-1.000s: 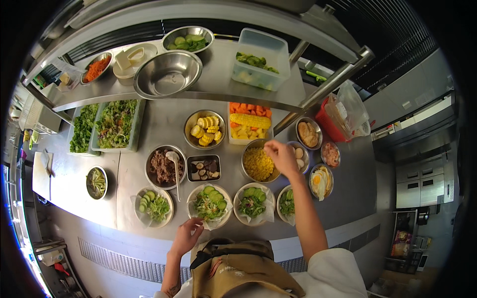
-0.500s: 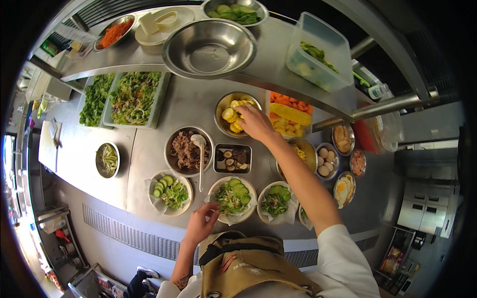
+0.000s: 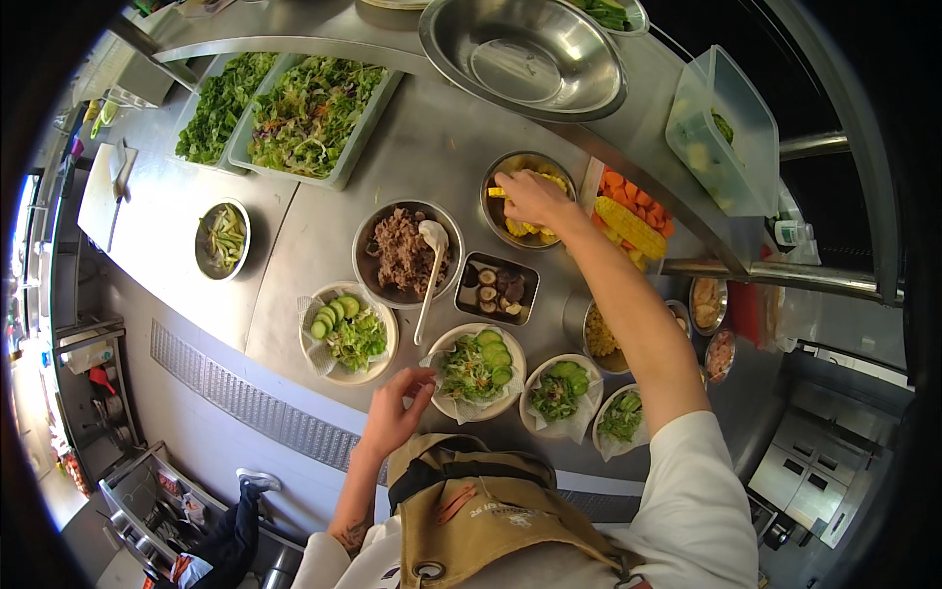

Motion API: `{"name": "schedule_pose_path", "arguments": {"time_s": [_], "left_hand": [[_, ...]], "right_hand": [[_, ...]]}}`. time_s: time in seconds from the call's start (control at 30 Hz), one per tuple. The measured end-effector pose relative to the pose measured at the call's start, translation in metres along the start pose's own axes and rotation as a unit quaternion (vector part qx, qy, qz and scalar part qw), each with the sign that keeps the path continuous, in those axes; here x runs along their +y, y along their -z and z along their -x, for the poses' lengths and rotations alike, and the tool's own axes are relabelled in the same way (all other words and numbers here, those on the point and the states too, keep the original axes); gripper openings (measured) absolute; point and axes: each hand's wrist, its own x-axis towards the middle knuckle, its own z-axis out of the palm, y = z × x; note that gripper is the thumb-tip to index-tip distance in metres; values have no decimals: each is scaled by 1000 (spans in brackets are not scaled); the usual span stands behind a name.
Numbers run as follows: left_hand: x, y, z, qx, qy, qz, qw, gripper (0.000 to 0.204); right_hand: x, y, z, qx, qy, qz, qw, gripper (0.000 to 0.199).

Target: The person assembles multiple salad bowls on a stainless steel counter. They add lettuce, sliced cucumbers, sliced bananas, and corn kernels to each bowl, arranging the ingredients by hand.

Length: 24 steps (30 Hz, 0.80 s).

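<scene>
My right hand (image 3: 531, 197) reaches into a steel bowl of yellow pieces (image 3: 512, 222) and closes its fingers over some of them. My left hand (image 3: 397, 407) rests by the counter's front edge, fingers touching the rim of a paper-lined salad bowl (image 3: 478, 369) topped with cucumber slices. Left of it stands another salad bowl with cucumber (image 3: 348, 332). Two more salad bowls (image 3: 559, 393) (image 3: 621, 416) sit under my right arm. A bowl of shredded brown meat (image 3: 400, 253) holds a white spoon (image 3: 430, 265). A square tin of dark mushrooms (image 3: 496, 289) lies beside it.
Two trays of salad leaves (image 3: 312, 113) (image 3: 221, 106) stand at the back left. A small bowl of green strips (image 3: 222, 239) sits alone at left. A large empty steel bowl (image 3: 525, 54) and a clear plastic box (image 3: 721, 137) are on the shelf. Corn and carrots (image 3: 628, 216) lie at right.
My right hand moved left from the corn-kernel bowl to the bowl of yellow pieces and reached in. My left hand rose to the salad bowl's rim. The view shifted closer.
</scene>
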Motion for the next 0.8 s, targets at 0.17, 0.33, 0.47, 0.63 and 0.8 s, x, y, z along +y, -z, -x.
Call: {"name": "schedule_pose_path", "arguments": {"time_s": [0.17, 0.33, 0.47, 0.63, 0.8], "left_hand": [[10, 0, -17, -23, -4, 55, 998, 26], [-8, -6, -22, -9, 18, 192, 981, 24], [-15, -4, -24, -1, 44, 274, 961, 22], [-13, -4, -17, 29, 40, 270, 962, 20], [-8, -26, -9, -32, 49, 116, 991, 27]], "right_hand": [[19, -12, 14, 127, 29, -59, 990, 27], [28, -18, 15, 158, -75, -201, 964, 33], [25, -22, 27, 232, -129, -247, 932, 30], [-9, -11, 111, 222, -120, -492, 833, 20], [-119, -59, 254, 71, -149, -548, 820, 26]]}}
